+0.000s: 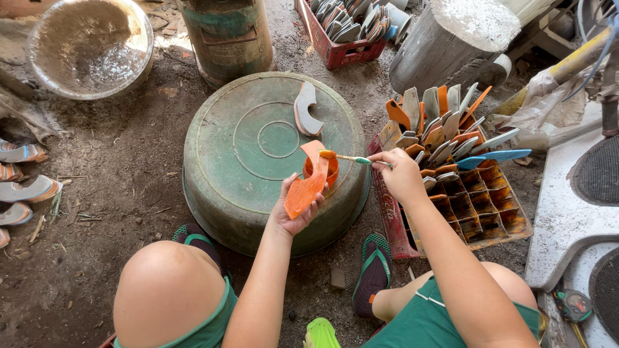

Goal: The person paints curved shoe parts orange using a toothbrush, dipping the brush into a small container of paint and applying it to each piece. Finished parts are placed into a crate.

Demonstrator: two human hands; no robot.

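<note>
My left hand grips an orange shoe-sole piece, held up over an upturned green metal basin. My right hand holds a toothbrush whose orange-tipped head reaches over a small orange cup standing on the basin, just behind the sole. A small stack of grey cut-out sole pieces lies farther back on the basin top.
A partitioned crate at my right holds several sole pieces upright. A red crate of more pieces stands behind. A metal bowl, a green drum, a log stump and finished soles at left surround me.
</note>
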